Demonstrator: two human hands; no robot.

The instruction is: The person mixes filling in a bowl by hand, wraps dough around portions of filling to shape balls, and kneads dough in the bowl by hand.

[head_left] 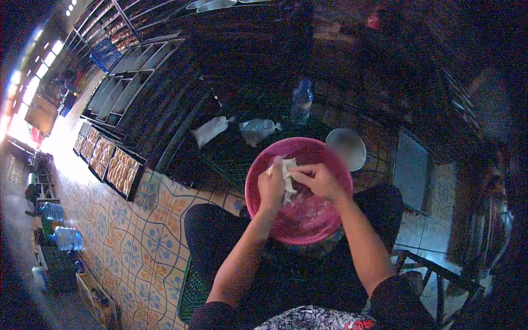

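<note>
A pink basin (254,212) rests between my knees, with what looks like clear liquid or a clear plastic film in its bottom. Over its middle, my left hand (270,188) is closed around a soft off-white strip (288,175). The fingers of my right hand (321,180) pinch the same strip from the other side. Whether the strip is cloth or dough I cannot tell. Its lower end hangs down into the basin. A white bowl (352,147) stands close beyond the basin's right rim.
Past the basin lie two tied plastic bags, a whitish one (210,130) and a clear one (257,131), near a plastic bottle (301,103). Trays of bread rolls (122,169) line the left. A dark metal stand (434,269) is at my right, large water bottles (68,238) far left.
</note>
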